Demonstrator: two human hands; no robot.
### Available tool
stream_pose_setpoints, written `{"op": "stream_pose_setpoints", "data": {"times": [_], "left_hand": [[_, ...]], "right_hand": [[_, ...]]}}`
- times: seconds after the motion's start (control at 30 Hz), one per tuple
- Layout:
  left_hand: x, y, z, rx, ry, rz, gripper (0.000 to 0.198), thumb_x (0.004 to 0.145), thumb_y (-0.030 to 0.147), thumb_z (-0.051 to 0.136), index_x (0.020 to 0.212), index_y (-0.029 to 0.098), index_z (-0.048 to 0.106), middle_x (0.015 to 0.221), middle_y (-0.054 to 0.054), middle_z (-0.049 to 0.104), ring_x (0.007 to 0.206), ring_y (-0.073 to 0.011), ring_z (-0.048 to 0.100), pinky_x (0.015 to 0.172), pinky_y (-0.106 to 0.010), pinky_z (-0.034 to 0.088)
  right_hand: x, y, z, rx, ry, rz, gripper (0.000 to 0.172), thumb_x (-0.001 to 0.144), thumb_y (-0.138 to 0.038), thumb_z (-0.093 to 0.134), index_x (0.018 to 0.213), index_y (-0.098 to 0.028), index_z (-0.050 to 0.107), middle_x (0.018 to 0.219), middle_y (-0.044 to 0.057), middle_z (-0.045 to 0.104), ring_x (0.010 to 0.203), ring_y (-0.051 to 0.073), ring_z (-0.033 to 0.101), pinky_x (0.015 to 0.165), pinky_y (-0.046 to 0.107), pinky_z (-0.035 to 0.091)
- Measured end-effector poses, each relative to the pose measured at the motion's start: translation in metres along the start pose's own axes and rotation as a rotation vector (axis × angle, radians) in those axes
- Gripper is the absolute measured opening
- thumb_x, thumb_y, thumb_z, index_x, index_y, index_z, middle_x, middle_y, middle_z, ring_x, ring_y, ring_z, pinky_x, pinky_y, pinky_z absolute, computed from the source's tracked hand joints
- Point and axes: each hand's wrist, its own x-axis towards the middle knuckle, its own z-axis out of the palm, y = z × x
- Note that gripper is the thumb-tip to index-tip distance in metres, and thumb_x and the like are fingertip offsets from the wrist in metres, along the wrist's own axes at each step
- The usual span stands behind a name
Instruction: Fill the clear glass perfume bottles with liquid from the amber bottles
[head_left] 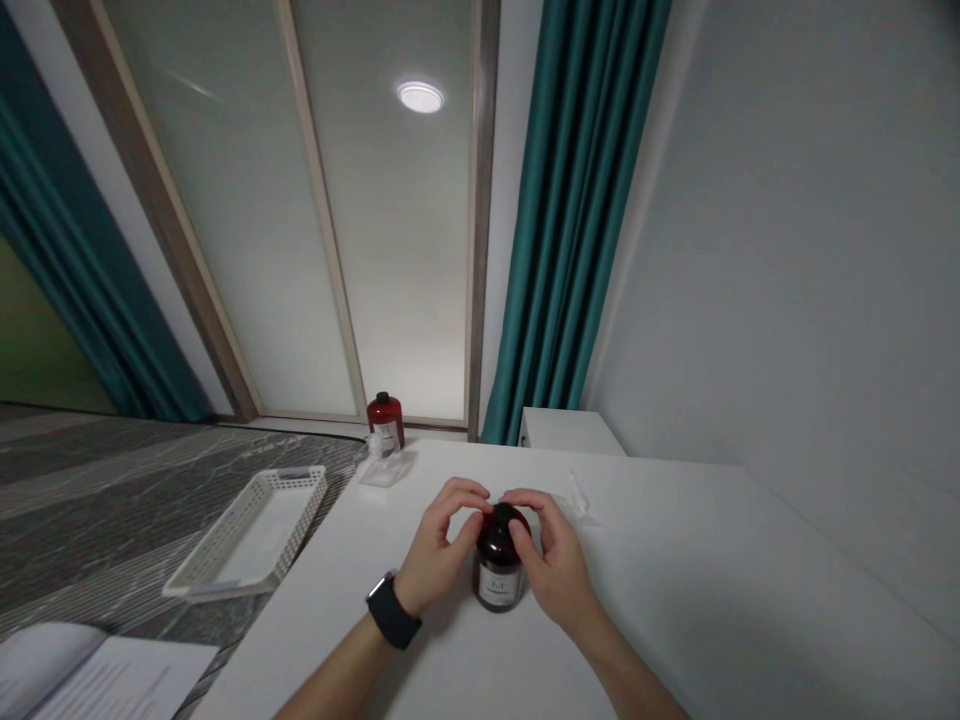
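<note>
A dark brown bottle (499, 550) with a black cap and a white label stands upright on the white table (667, 580). From the left, my left hand (439, 545) curls around its upper part, thumb and fingertips near the cap and shoulder. My right hand (555, 560) curls in from the other side, its thumb against the bottle's shoulder by the cap. Both hands appear to touch the bottle. Just behind my right hand lies a clear plastic packet (581, 503) with a pale pump-like piece, partly hidden by the fingers.
A reddish-brown bottle (387, 415) with a black cap stands at the table's far left corner, beside a clear packet (384, 470) holding a white pump head. Left of the table are a white perforated basket (201, 570) and an open book (127, 680). A white cabinet (574, 430) stands behind.
</note>
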Motion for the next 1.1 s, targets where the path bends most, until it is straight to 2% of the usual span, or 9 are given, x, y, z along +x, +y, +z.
{"op": "stream_pose_setpoints", "data": {"times": [0.17, 0.3, 0.53, 0.77, 1.1], "left_hand": [[0.0, 0.001, 0.001, 0.031, -0.002, 0.021, 0.018, 0.097, 0.027, 0.054, 0.091, 0.02, 0.069, 0.102, -0.009, 0.063, 0.1, -0.0222, 0.061, 0.091, -0.038, 0.047], [-0.001, 0.001, 0.0, 0.028, -0.003, 0.013, 0.017, 0.097, 0.027, 0.055, 0.09, 0.02, 0.069, 0.102, -0.009, 0.064, 0.1, -0.0227, 0.061, 0.091, -0.038, 0.048], [-0.002, 0.002, 0.001, 0.036, -0.019, -0.001, 0.02, 0.097, 0.028, 0.053, 0.088, 0.02, 0.068, 0.103, -0.009, 0.063, 0.1, -0.023, 0.06, 0.091, -0.039, 0.047], [-0.002, 0.0, 0.0, 0.045, -0.024, -0.007, 0.019, 0.097, 0.028, 0.053, 0.088, 0.02, 0.068, 0.104, -0.009, 0.062, 0.102, -0.0228, 0.06, 0.093, -0.038, 0.046], [0.0, 0.005, 0.003, 0.021, 0.015, 0.029, 0.016, 0.096, 0.031, 0.056, 0.097, 0.02, 0.068, 0.1, -0.009, 0.066, 0.098, -0.0235, 0.061, 0.089, -0.039, 0.049]], "right_hand": [[-0.004, 0.008, 0.0, 0.068, 0.02, 0.002, 0.006, 0.094, -0.026, 0.056, 0.099, -0.024, 0.059, 0.107, 0.007, 0.065, 0.109, 0.023, 0.061, 0.098, 0.04, 0.048], [-0.004, 0.011, 0.003, 0.015, 0.07, 0.014, 0.012, 0.085, -0.024, 0.066, 0.095, -0.024, 0.059, 0.099, 0.005, 0.062, 0.104, 0.024, 0.06, 0.094, 0.04, 0.048], [-0.006, 0.013, 0.001, 0.052, 0.025, 0.047, 0.009, 0.094, -0.027, 0.056, 0.102, -0.024, 0.058, 0.107, 0.008, 0.067, 0.107, 0.023, 0.063, 0.096, 0.041, 0.049], [-0.006, 0.013, 0.006, 0.078, 0.065, 0.072, 0.018, 0.084, -0.02, 0.066, 0.097, -0.025, 0.056, 0.104, 0.005, 0.066, 0.103, 0.023, 0.063, 0.094, 0.04, 0.05], [-0.004, 0.005, 0.005, 0.05, 0.055, 0.051, 0.015, 0.091, -0.025, 0.06, 0.106, -0.025, 0.062, 0.106, 0.007, 0.067, 0.104, 0.023, 0.064, 0.094, 0.04, 0.051]]}}
